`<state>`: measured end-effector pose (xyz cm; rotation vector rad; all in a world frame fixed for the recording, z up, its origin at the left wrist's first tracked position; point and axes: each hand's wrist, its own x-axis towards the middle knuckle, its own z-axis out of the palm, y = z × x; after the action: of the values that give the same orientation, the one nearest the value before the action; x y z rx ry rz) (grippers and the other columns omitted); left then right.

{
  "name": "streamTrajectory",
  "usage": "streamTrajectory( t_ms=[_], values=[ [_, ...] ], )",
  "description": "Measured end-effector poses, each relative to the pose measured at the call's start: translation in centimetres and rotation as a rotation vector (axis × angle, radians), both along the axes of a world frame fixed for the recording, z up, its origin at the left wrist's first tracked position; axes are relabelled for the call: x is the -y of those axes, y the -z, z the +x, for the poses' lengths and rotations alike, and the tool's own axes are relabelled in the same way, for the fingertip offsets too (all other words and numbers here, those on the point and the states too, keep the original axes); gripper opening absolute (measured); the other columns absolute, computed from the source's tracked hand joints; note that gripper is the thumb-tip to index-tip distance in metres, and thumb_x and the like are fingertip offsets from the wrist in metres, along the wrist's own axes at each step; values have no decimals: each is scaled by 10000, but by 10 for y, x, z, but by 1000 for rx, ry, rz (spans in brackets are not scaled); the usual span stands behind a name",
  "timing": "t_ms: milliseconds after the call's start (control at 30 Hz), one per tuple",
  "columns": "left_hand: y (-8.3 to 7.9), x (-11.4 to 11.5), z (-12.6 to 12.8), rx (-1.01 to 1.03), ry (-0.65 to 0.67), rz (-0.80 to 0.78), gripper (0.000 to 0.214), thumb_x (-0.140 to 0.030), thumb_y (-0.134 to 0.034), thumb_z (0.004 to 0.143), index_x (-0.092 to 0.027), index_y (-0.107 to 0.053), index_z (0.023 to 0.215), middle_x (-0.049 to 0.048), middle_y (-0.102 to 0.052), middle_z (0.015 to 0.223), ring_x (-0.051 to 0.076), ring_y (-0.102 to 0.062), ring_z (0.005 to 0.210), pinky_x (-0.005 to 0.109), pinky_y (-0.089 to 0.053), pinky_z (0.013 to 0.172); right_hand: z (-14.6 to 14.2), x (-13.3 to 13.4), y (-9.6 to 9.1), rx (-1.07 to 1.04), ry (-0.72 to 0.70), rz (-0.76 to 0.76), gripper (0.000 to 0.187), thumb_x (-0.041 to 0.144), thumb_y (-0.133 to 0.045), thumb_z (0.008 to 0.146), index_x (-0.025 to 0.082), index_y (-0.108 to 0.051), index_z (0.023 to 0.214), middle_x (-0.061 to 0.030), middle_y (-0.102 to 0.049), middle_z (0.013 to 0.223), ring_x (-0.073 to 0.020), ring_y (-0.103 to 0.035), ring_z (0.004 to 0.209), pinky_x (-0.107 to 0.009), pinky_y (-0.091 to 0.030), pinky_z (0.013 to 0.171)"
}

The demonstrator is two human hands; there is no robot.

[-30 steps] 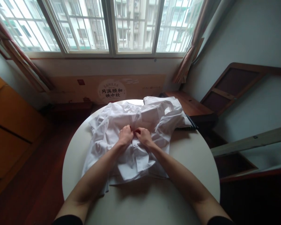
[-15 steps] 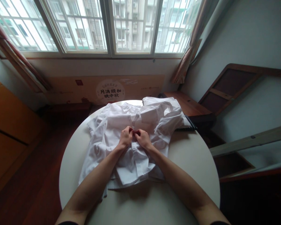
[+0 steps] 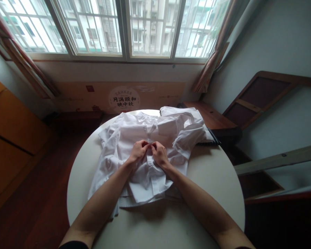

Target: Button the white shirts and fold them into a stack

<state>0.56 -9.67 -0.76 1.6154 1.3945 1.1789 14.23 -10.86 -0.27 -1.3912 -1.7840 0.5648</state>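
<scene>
A white button-up shirt (image 3: 131,133) lies spread out on a round white table (image 3: 209,180), its collar toward the window and its hem toward me. My left hand (image 3: 139,151) pinches the front placket near the middle of the shirt. From the other side my right hand (image 3: 159,154) grips the same strip of cloth, fingertips almost touching those of the left. Any button between the fingers is hidden. Below the hands the placket runs down to the hem, with the fabric wrinkled around it.
Behind the shirt's right sleeve, more folded white cloth (image 3: 194,112) with a dark edge lies at the table's far right. A wooden bench (image 3: 212,116) stands beyond it. Orange-brown cabinets (image 3: 12,138) are on the left, and a barred window (image 3: 101,31) is ahead.
The view has shifted slightly. Both hands stay at the placket, and the right hand has turned a little more upright with its fingers closer to the left's.
</scene>
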Motion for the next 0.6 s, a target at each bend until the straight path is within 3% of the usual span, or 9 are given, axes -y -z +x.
streamTrajectory(
  t_ms=[133, 267, 467, 600],
  values=[
    [-10, 12, 11, -195, -148, 78, 133, -250, -575, 806, -160, -671, 794, 62, -686, 774, 161, -599, 688, 270, -442, 678, -2, 3, -5, -9, 51, 15, 132, 206, -476, 850, 179, -597, 804, -72, -656, 818, -188, -577, 745, -310, -426, 748],
    [-14, 19, 17, -224, -216, 197, 152, -232, -548, 832, -157, -679, 857, 90, -690, 856, 184, -611, 776, 295, -449, 756, -5, 6, -8, -119, 72, 13, 153, 243, -477, 852, 178, -615, 847, -76, -666, 844, -194, -592, 781, -314, -433, 764],
    [-2, 9, 12, 63, -92, 188, 147, -198, -603, 766, -164, -724, 843, 72, -712, 876, 174, -631, 791, 291, -479, 771, -5, -6, 7, -383, 77, -135, 185, 285, -490, 810, 171, -633, 833, -62, -669, 810, -174, -590, 712, -296, -446, 692],
    [3, 1, 4, 442, 85, -25, 168, -197, -675, 672, -155, -749, 817, 71, -730, 840, 165, -645, 750, 292, -497, 754, -5, -14, 13, -531, 51, -213, 206, 346, -534, 764, 163, -627, 764, -41, -633, 727, -153, -545, 644, -270, -430, 613]
  ],
)
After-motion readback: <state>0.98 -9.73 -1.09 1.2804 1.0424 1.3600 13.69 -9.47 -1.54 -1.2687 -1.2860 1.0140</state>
